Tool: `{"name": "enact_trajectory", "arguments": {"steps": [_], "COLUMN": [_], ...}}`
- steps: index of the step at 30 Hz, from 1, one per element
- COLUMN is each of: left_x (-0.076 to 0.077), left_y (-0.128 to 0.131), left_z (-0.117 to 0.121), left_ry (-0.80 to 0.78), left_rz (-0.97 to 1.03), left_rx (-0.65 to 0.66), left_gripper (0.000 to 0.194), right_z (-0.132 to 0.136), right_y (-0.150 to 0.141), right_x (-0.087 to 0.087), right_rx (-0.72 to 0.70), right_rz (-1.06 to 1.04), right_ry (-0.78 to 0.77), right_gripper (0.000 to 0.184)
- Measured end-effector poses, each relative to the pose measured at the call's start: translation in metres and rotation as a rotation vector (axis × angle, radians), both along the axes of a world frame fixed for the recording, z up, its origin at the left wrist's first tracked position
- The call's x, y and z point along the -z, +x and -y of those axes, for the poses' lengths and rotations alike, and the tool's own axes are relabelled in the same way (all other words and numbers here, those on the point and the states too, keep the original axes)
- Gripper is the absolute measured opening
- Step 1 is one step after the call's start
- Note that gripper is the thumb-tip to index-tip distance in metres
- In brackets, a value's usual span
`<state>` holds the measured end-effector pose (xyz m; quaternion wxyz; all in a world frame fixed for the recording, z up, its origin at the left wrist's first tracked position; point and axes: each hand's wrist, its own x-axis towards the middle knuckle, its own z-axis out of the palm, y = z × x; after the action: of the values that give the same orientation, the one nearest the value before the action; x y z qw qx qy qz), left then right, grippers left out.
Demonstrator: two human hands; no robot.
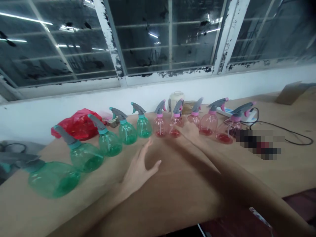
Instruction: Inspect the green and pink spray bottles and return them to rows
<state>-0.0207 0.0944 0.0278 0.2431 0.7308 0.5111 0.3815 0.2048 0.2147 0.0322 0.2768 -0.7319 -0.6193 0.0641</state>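
Note:
My left hand (138, 168) is over the table with its fingers and thumb spread, holding nothing. Its fingertips are just in front of the nearest green spray bottle (144, 127). My right hand (189, 131) is at a pink spray bottle (175, 132), with one digit across its front; the other fingers are partly hidden. That bottle stands upright, with red liquid low inside and a grey and pink trigger head. Behind my right hand, another pink spray bottle (195, 118) is partly covered. Several green bottles curve leftward, and several pink ones stand in line to the right.
A red plastic bag (80, 125) lies behind the green bottles. By the wall stands a whitish container (176, 97). A black cable (283, 126) loops over the table (172, 191) at right, near a power strip (250, 116). A cardboard piece (291, 93) sits at far right.

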Motion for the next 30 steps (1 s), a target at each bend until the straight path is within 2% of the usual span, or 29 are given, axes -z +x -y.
{"name": "enact_trajectory", "arguments": {"steps": [4,8,11,14,16,18,21,24,28,30], "left_x": [-0.007,-0.015,-0.02,-0.028,-0.036,-0.042,-0.046,-0.044,-0.042,-0.041], "left_y": [0.001,0.006,0.01,0.015,0.018,0.019,0.016,0.01,0.004,0.002], "left_z": [0.018,0.021,0.014,0.007,0.005,0.007,0.013,0.017,0.013,0.006], "left_ry": [-0.044,-0.092,-0.083,-0.074,-0.063,-0.021,0.033,0.011,-0.056,-0.149], "left_rz": [0.148,0.278,0.329,0.389,0.404,0.375,0.351,0.383,0.414,0.552], "left_rx": [0.016,0.012,0.048,0.098,0.127,0.175,0.191,0.13,0.041,-0.002], "left_gripper": [0.056,0.047,0.059,0.076,0.074,0.057,0.032,0.022,0.018,0.02], "right_z": [0.015,0.05,0.087,0.126,0.145,0.158,0.165,0.163,0.145,0.127], "right_y": [0.003,-0.001,-0.016,-0.04,-0.055,-0.068,-0.079,-0.08,-0.065,-0.051], "right_x": [0.003,0.006,0.005,0.004,0.005,0.008,0.01,0.009,0.008,0.015], "right_rx": [0.0,-0.044,-0.142,-0.271,-0.352,-0.405,-0.457,-0.513,-0.693,-0.711], "right_rz": [0.039,0.076,0.109,0.161,0.195,0.222,0.23,0.172,0.018,-0.029], "right_ry": [0.011,0.017,0.04,0.039,0.076,0.105,0.132,0.15,0.101,0.083], "right_gripper": [0.077,0.075,0.073,0.062,0.069,0.08,0.089,0.089,0.065,0.054]}}
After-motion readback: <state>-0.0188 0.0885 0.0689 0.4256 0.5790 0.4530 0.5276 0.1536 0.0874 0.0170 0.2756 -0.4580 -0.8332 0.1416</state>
